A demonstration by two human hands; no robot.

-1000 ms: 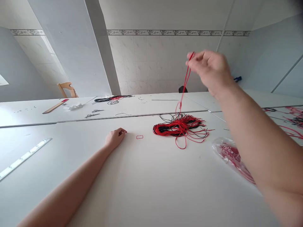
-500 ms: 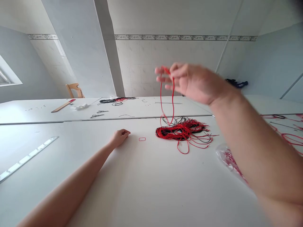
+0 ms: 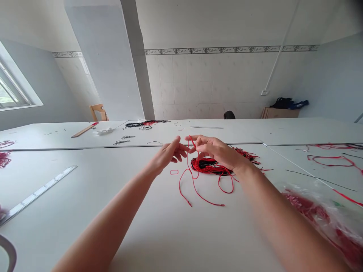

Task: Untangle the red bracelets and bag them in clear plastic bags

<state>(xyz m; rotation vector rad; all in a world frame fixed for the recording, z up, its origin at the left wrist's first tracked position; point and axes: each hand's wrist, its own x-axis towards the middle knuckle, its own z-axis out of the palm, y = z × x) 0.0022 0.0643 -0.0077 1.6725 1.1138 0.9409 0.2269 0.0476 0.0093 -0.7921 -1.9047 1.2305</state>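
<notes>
A looped red cord (image 3: pixel 194 181) hangs from my right hand (image 3: pixel 217 150), which pinches it between thumb and fingers. Its two loose ends trail down to the white table. My left hand (image 3: pixel 171 153) is raised right beside the cord, its fingers apart and partly bent, the fingertips close to the right hand's. Whether they touch the cord I cannot tell. Behind and below the right hand lies a bundle of red and black cords (image 3: pixel 208 166), partly covered by that hand. A small red rectangular outline (image 3: pixel 174 172) is on the table under the left hand.
A clear ruler (image 3: pixel 42 192) lies at the left. Across the table are scissors (image 3: pixel 121 142), a wooden stick with a red end (image 3: pixel 84 130) and more black cords (image 3: pixel 141 124). A plastic bag of red material (image 3: pixel 314 211) rests at the right, near loose red cords (image 3: pixel 331 160).
My right hand has come down from high up with the red cord. My left hand has lifted off the table and moved right to meet it, its fingers now spread.
</notes>
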